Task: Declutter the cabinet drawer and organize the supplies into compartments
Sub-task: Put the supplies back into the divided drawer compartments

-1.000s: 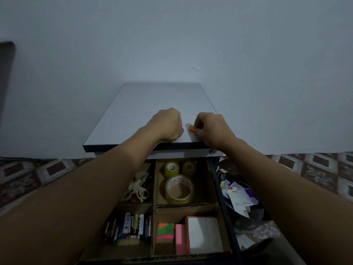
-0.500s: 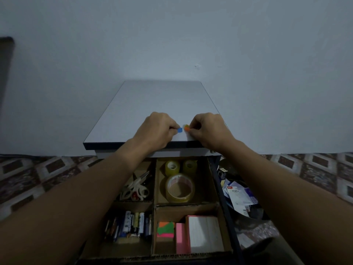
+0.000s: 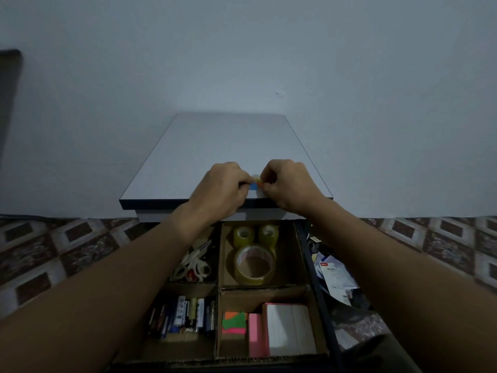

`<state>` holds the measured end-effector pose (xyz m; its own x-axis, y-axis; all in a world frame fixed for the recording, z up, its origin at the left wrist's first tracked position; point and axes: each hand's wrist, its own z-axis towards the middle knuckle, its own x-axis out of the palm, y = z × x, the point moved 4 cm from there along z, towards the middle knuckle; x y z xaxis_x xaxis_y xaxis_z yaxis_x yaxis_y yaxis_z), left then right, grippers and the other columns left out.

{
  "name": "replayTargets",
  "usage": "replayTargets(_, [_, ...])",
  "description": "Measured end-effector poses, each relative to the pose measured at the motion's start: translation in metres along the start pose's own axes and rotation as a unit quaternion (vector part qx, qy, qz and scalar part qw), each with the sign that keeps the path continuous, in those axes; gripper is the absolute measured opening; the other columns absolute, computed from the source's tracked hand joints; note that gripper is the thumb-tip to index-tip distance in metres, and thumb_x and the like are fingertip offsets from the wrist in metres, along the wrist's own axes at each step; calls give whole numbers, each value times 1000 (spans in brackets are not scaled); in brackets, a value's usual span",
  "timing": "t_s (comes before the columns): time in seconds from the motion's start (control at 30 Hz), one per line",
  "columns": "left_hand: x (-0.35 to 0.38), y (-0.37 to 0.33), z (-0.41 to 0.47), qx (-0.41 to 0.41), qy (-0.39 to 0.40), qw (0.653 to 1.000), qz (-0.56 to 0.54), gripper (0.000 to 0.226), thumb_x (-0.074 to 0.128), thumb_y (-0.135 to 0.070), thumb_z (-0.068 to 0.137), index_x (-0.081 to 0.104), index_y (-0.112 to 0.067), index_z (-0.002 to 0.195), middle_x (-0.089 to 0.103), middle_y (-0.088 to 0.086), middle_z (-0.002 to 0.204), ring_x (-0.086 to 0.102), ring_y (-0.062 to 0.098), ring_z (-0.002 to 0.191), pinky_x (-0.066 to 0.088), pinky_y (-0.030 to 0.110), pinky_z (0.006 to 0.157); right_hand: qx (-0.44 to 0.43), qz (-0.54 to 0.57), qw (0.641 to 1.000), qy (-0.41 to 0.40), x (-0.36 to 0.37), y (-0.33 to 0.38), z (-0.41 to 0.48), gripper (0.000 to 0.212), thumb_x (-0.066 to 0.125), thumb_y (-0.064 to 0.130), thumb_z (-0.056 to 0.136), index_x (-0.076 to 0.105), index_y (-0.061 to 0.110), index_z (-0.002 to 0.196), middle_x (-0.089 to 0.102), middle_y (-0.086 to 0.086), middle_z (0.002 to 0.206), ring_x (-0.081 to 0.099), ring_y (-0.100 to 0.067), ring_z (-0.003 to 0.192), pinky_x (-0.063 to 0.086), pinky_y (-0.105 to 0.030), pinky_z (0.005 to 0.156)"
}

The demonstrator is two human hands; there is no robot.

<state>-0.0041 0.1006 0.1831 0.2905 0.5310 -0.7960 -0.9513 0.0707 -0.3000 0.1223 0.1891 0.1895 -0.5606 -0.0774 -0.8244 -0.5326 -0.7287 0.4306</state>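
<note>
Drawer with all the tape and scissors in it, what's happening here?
A person is sorting a cabinet drawer. The left hand and right hand are at the front edge of the cabinet top, fingers pinching small coloured pieces too tiny to identify. Below, the open drawer has cardboard compartments holding scissors, tape rolls, batteries and sticky notes. Loose packets lie outside, to the drawer's right.
</note>
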Motion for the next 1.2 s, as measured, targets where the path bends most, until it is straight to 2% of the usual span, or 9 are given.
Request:
replayTargets(0.13, [-9,6,-2,-26,-40,999,3,20,63,-12,92,77,-15,106,69,2,99,62,15,89,52,29,78,14,-16,1000,13,0,-3,1,23,69,31,90,72,13,104,72,-6,97,65,-19,87,54,-30,77])
replayTargets(0.3, [-7,22,-1,-127,2,990,-54,19,65,-13,90,78,-22,100,73,-2,98,65,12,84,58,32,79,13,-44,999,22,-1,3,1,21,67,29,90,70,10,97,69,-7,95,62,-21,90,54,-34,76])
replayTargets(0.47, [-9,22,-2,-147,17,987,-69,21,64,-12,89,78,-23,99,73,-3,98,65,12,84,58,32,79,22,-61,997,29,-1,5,1,17,67,26,90,68,11,98,67,-6,95,60,-20,87,46,-29,69])
replayTargets(0.63, [-20,28,-17,-166,-39,981,-94,18,64,-10,90,77,-18,99,72,-3,96,63,8,83,57,26,79,11,-48,999,16,-6,12,-8,17,70,26,88,65,14,99,66,-3,95,60,-18,84,54,-33,71])
replayTargets(0.77, [-36,33,-42,-173,-99,970,-141,15,69,-8,88,77,-16,98,65,-15,76,59,-6,66,45,4,59,-12,-6,1000,17,-12,31,-41,8,71,22,86,63,22,85,66,6,86,56,-6,74,37,-11,55])
replayTargets(0.87, [-45,41,-62,-167,-135,964,-155,15,70,-5,87,77,-13,97,67,-10,76,59,-1,64,45,4,60,4,67,996,64,-9,41,-74,12,72,18,87,62,23,81,64,11,82,60,-1,70,41,-7,51])
replayTargets(1.0, [-56,58,-85,-128,-183,962,-156,13,69,0,86,76,-8,95,68,4,75,60,17,64,51,18,59,10,113,982,151,9,43,-121,14,71,14,88,63,24,81,64,14,84,60,12,80,46,-7,63])
replayTargets(1.1, [-60,65,-100,-97,-194,967,-136,12,70,0,86,76,-5,95,67,4,73,59,17,62,50,20,57,32,113,966,229,32,41,-148,16,72,18,87,65,28,77,66,14,81,62,10,82,48,-8,66])
replayTargets(1.2, [-55,67,-106,-107,-182,965,-153,12,71,1,85,76,-7,94,67,-2,76,60,12,64,50,16,60,47,84,954,283,56,38,-160,10,74,25,86,69,26,78,69,11,81,65,4,79,56,-18,70])
